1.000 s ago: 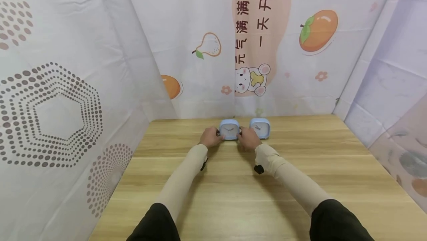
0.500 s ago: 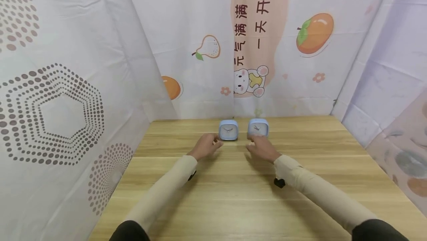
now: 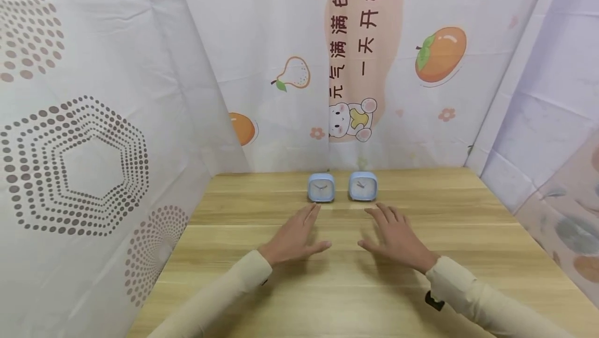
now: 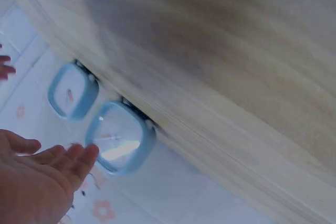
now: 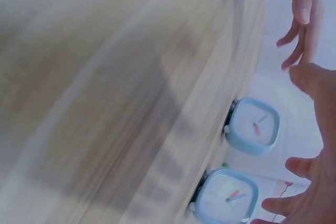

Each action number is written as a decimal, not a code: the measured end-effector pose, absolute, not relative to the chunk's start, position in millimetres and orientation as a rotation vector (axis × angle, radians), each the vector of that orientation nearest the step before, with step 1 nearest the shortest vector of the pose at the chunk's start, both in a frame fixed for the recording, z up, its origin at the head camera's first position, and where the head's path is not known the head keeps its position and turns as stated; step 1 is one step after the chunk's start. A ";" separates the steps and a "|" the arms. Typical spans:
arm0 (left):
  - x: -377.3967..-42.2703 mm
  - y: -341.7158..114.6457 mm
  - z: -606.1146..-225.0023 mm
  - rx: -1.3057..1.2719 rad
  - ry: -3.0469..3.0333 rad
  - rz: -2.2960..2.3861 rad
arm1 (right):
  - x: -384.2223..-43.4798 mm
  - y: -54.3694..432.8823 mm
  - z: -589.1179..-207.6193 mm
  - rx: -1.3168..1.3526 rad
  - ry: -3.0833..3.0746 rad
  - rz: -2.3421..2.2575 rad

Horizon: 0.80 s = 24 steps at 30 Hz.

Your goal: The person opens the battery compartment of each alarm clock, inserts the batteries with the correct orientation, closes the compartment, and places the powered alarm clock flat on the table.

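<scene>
Two light-blue square clocks with rounded corners stand side by side near the table's back edge, a small gap between them. In front of the left clock (image 3: pixel 321 188) is my left hand (image 3: pixel 296 236), its fingers extended and holding nothing. My right hand (image 3: pixel 395 236) hovers before the right clock (image 3: pixel 363 186), fingers spread, also without anything in it. Both clocks show in the left wrist view, the nearer clock (image 4: pixel 121 137) just past the left fingertips. In the right wrist view the right fingers point toward a clock (image 5: pixel 227 196) without gripping it.
The wood-grain table (image 3: pixel 346 296) runs up to a printed curtain (image 3: pixel 281 135) behind the clocks. Patterned cloth (image 3: pixel 93 171) hangs along the left side, and more pale cloth (image 3: pixel 543 119) along the right.
Both hands have let go of the left clock, drawn back toward the body and moved apart, their fingers straightening. The clocks keep their places side by side.
</scene>
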<state>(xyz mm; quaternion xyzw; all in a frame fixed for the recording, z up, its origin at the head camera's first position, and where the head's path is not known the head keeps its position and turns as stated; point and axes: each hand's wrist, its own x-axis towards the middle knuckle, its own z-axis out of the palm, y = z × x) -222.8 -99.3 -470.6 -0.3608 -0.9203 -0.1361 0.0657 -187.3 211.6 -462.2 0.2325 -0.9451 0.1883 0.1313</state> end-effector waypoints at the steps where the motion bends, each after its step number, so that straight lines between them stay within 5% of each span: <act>1: -219.0 -98.6 -472.6 -1.099 -2.770 -0.376 | -182.5 212.0 -462.1 0.676 -2.743 0.534; 11: -188.3 -93.7 -479.3 -1.082 -2.796 -0.238 | -150.7 211.3 -462.9 0.740 -2.667 0.434; 24: -181.0 -90.2 -484.0 -1.029 -2.816 -0.307 | -150.5 213.3 -461.3 0.651 -2.793 0.460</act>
